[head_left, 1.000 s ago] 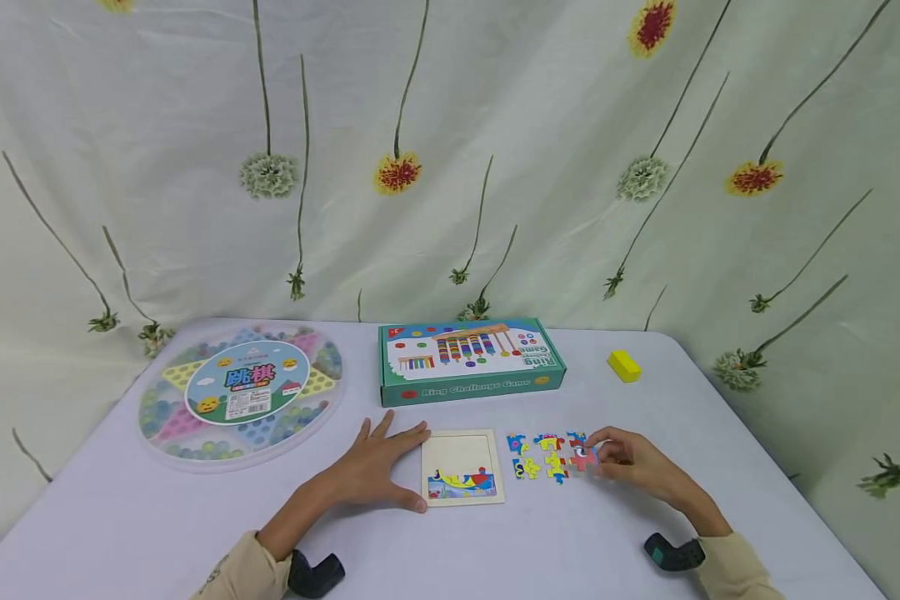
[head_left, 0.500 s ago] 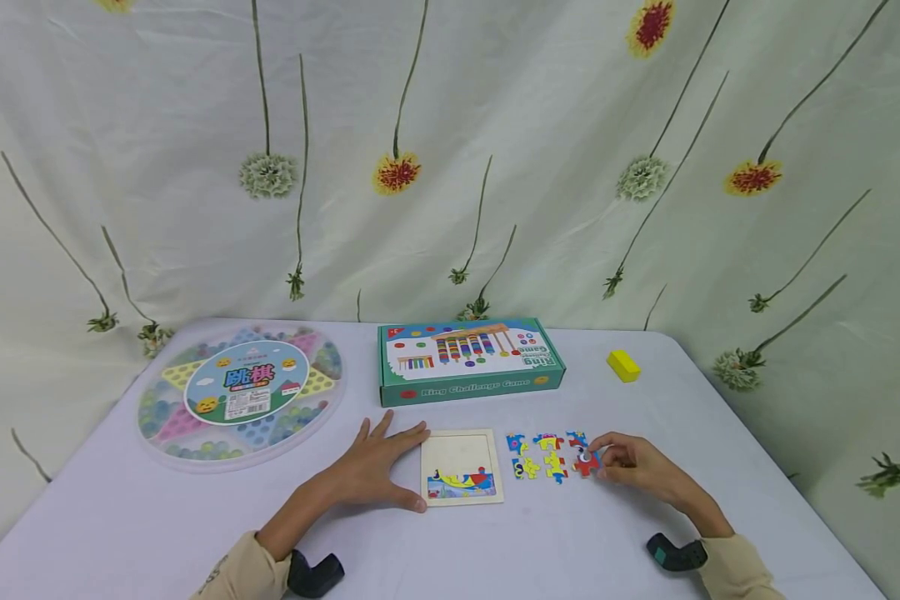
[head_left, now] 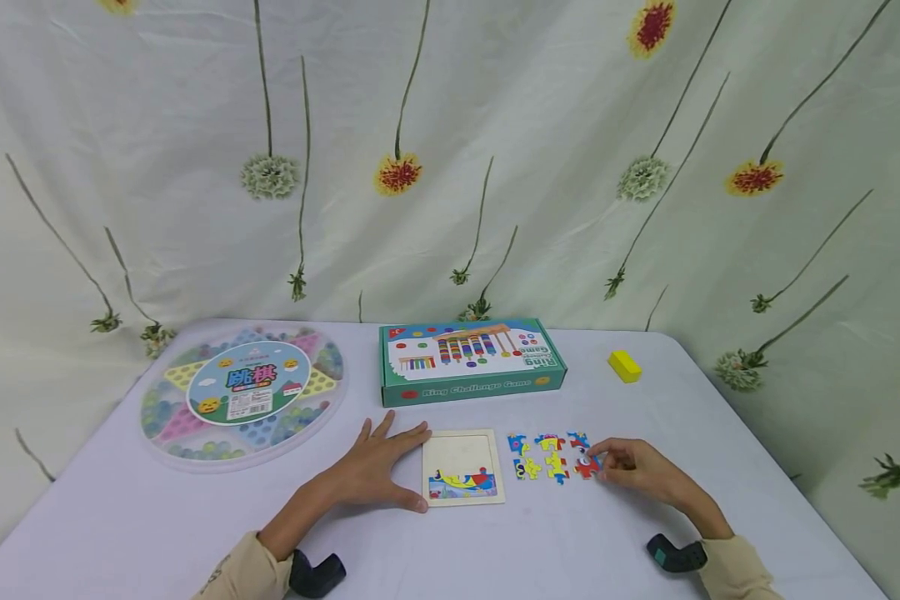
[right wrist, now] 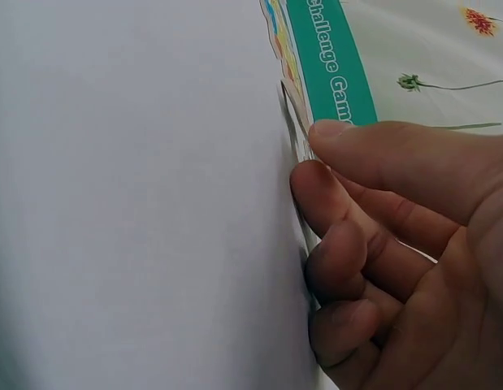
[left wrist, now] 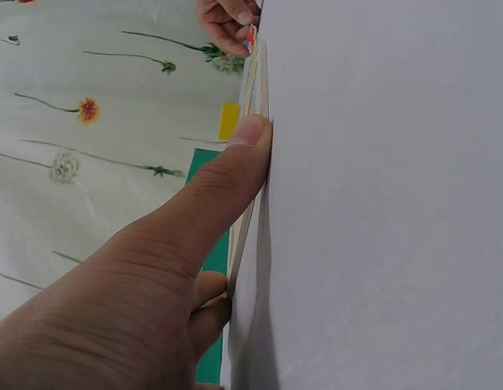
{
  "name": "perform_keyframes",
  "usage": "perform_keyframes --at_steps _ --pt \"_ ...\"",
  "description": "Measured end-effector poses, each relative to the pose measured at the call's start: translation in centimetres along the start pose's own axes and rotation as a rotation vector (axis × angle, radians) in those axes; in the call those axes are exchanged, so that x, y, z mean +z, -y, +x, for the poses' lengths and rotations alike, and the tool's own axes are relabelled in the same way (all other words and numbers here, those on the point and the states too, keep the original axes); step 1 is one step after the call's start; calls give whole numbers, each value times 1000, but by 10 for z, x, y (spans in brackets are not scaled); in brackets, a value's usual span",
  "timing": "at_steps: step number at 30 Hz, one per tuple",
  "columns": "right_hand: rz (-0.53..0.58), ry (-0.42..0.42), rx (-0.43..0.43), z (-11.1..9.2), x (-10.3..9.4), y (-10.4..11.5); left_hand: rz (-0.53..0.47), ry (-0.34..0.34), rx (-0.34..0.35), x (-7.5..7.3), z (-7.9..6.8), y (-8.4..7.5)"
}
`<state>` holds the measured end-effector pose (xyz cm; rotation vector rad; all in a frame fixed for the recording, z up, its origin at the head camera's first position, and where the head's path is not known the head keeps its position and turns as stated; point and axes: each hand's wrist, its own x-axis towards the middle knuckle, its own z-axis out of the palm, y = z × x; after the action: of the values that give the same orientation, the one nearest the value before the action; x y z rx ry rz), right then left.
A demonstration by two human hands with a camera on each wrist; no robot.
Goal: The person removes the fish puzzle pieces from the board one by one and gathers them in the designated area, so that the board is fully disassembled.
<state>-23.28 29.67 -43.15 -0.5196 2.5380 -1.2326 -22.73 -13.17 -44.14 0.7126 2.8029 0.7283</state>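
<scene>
My left hand (head_left: 372, 467) lies spread at the left side of a square wooden puzzle tray (head_left: 461, 502), its thumb at the near corner and forefinger at the far one. Along the tray's near side sit fitted jigsaw pieces (head_left: 461, 483) in blue, yellow and red. To the right, my right hand (head_left: 640, 468) pinches a red jigsaw piece (head_left: 587, 468) between thumb and forefinger. The right wrist view shows this piece edge-on and tilted at the fingertips (right wrist: 331, 130). Several loose yellow and blue pieces (head_left: 555, 463) lie in short rows between tray and right hand.
A green Ring Challenge Game box (head_left: 472, 390) stands behind the tray. At the back left lies a round Chinese checkers set (head_left: 247, 379); a yellow block (head_left: 625, 366) is at the back right. White cloth (head_left: 495, 550) covers the table, with a flowered curtain (head_left: 450, 233) behind.
The right hand has shifted slightly toward me and to the right with the red piece, whose face has lost its pale glare. The left hand and the tray have stayed put.
</scene>
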Motion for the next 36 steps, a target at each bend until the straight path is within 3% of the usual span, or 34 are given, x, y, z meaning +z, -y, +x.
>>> perform_keyframes --at_steps 36 --pt "-50 -19 29 -2 3 5 -24 0 10 -1 -1 -2"
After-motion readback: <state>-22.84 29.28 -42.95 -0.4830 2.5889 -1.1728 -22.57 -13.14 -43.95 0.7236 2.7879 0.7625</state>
